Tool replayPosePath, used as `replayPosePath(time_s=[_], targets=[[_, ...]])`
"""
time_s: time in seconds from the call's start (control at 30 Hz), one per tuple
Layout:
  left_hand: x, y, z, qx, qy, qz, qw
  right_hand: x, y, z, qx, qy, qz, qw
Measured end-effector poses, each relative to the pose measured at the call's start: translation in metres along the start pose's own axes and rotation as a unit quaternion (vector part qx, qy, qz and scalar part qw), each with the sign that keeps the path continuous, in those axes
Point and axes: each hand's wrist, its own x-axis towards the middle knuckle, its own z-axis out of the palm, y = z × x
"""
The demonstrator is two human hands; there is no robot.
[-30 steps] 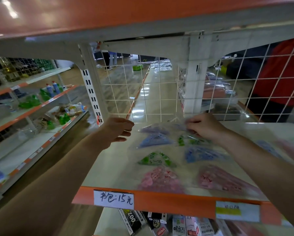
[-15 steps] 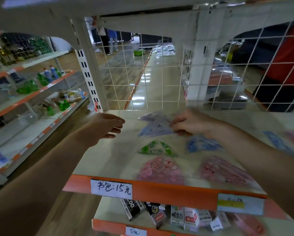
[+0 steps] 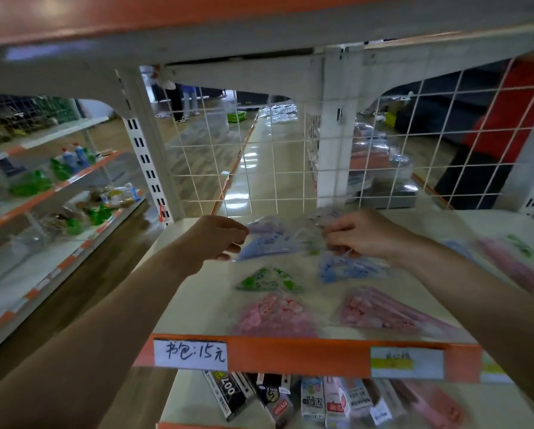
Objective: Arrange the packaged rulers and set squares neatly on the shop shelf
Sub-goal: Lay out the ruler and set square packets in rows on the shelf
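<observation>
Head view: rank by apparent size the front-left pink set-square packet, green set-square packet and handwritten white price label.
1. front-left pink set-square packet
2. handwritten white price label
3. green set-square packet, farther back, so unsure

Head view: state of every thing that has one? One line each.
left hand, fingers curled at the purple-blue packet's left edge; grip unclear
right hand, pinches the purple-blue packet's right side
purple-blue packet, between both hands at the shelf's back; lifted or resting unclear
green packet, flat on shelf, untouched
blue packet, flat on shelf
left pink packet, flat at shelf front
right pink packet, flat at shelf front
</observation>
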Motion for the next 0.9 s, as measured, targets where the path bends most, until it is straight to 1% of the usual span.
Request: replayPosePath(time_s=[0.17, 0.3, 0.43, 0.57, 0.67, 0.77, 0.9], targets=[[-0.009, -0.011, -0.014, 0.005, 0.018, -0.016, 1.000, 0.018, 0.001, -0.001, -0.005, 0.061, -0.007, 0.998], [-0.016, -0.024, -0.023, 0.006, 0.035, -0.041, 0.999, 0.041, -0.004, 0.013, -0.008, 0.084, -0.014, 0.996], [-0.017, -0.032, -0.031, 0.006, 0.052, -0.059, 0.997, 0.071, -0.007, 0.030, 0.001, 0.074, 0.000, 0.997], [-0.013, -0.031, -0.035, 0.001, 0.069, -0.060, 0.996, 0.095, -0.011, 0.041, 0.000, 0.066, 0.012, 0.998], [-0.010, -0.030, -0.037, -0.003, 0.073, -0.059, 0.996, 0.110, -0.011, 0.045, -0.031, 0.061, 0.018, 0.998], [-0.005, -0.031, -0.038, 0.001, 0.069, -0.056, 0.996, 0.115, -0.009, 0.043, -0.104, 0.069, -0.002, 0.992], [0.000, -0.032, -0.036, 0.003, 0.065, -0.055, 0.996, 0.103, -0.007, 0.028, -0.118, 0.062, -0.044, 0.990]])
